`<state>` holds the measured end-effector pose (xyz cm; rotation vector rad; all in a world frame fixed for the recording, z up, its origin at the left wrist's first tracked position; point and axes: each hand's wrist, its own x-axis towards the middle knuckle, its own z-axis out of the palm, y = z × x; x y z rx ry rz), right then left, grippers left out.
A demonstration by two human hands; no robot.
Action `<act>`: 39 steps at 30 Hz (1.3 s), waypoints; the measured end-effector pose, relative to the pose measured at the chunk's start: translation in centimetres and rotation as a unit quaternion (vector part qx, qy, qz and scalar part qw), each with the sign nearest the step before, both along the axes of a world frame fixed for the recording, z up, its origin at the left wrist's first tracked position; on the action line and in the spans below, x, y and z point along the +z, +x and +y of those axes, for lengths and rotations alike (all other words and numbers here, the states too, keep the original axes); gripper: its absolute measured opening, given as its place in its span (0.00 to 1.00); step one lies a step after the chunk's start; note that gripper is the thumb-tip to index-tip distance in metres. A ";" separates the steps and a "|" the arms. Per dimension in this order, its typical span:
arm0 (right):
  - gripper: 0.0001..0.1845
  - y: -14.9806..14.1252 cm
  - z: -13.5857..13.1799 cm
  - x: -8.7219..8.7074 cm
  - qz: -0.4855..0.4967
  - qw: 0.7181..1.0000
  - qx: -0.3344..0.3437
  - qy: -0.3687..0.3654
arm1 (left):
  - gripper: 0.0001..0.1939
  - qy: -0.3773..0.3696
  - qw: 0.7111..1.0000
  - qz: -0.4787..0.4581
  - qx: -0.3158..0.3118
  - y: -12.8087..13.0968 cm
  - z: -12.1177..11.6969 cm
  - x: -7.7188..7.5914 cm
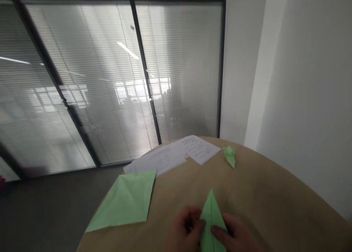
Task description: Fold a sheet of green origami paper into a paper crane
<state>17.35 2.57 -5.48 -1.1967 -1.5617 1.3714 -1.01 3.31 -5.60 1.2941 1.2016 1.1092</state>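
- Glass partition (178,43) with blinds, beyond the desk.
- Brown desk (269,200), rounded, carrying all the paper.
- Flat green sheet (126,202), creased, at the desk's left edge.
- White papers (162,158), overlapping, at the far edge.
- Left hand (187,230) and right hand (236,233), both pinching the folded green paper (211,215) from either side, point facing away, at the near edge.
- Small green folded figure (230,156), right of the white papers.
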 end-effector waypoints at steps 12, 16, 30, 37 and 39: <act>0.30 0.2 -1.0 1.0 0.111 0.991 -0.055 -0.041 | 0.17 -0.008 0.998 -0.052 0.020 0.7 -0.8 3.6; 0.29 0.4 -0.7 1.0 0.134 0.988 -0.063 -0.052 | 0.18 -0.026 0.998 -0.063 0.006 0.6 -0.9 4.0; 0.31 0.5 -0.9 1.1 0.137 0.985 -0.072 -0.071 | 0.15 0.020 0.998 0.048 -0.037 0.5 -0.5 2.9; 0.29 0.3 -1.7 1.1 0.101 0.994 -0.028 -0.036 | 0.15 0.042 0.993 0.112 -0.015 0.4 -0.6 2.8; 0.28 0.3 -1.9 1.2 0.088 0.995 -0.029 -0.034 | 0.14 0.050 0.991 0.125 -0.013 0.4 -0.7 2.9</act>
